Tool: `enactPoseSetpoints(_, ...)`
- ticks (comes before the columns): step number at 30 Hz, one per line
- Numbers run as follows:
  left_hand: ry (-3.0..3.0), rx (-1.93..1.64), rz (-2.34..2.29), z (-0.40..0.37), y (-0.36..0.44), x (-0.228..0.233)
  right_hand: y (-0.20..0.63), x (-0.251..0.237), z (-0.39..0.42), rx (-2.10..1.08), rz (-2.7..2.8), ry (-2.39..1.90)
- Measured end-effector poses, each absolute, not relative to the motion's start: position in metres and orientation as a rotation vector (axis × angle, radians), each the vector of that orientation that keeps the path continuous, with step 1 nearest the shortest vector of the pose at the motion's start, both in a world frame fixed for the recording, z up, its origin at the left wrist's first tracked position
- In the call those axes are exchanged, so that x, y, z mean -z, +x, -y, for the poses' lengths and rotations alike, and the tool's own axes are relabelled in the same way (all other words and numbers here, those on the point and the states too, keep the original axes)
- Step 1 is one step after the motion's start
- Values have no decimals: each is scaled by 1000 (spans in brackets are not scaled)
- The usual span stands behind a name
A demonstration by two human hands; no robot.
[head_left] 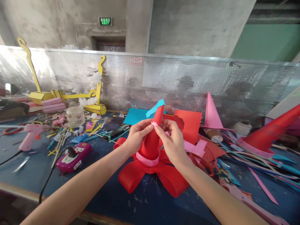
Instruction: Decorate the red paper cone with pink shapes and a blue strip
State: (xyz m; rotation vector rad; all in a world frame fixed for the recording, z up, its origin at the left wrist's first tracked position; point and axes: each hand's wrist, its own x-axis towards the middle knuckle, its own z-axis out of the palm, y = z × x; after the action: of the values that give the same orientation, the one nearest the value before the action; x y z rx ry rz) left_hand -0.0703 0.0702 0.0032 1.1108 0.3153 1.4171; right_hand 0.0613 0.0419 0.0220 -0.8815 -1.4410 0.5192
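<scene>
A red paper cone (151, 145) stands upright on the table, with a pink paper band (150, 160) around its base and red paper loops (132, 178) spreading out below. My left hand (138, 134) is closed on the cone's left side, its thumb close to a small pink paper piece (154, 123) on the cone's front. From the other side, my right hand (172, 139) pinches at the edge of that piece, fingertips against the cone. A blue paper strip (155, 108) is at the cone's tip. The fingers behind the cone are partly hidden.
On the left are a pink glue gun (30, 137), a purple power strip (74, 157) with a plugged-in cord, and a plastic jar (75, 117). A pink cone hat (212, 114) and a red cone hat (269, 132) stand at right. A perforated metal panel (161, 81) runs behind.
</scene>
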Motion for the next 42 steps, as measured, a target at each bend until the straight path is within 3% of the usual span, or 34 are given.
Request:
enactPoseSetpoints(7, 1081, -1473, -459, -67, -89, -7, 92, -28, -37, -478, 1324, -950)
enactPoseSetpoints(16, 1750, -1279, -930, -56, -82, 13, 123, -16, -14, -449, 1264, -917)
enactPoseSetpoints(27, 1570, -1444, -824, -54, -125, -53, 200, -35, 23, -298, 1207, -946)
enactPoseSetpoints(34, 1654, -1240, -840, -57, -105, -56, 236, -32, 17, -321, 1523, -1229)
enactPoseSetpoints(39, 1707, -1148, -942, -76, -86, -31, 214, -17, 34, -517, 2065, -1338)
enactPoseSetpoints(42, 1746, -1097, -970, -83, -86, -19, 187, -2, 49, -478, 2387, -1241)
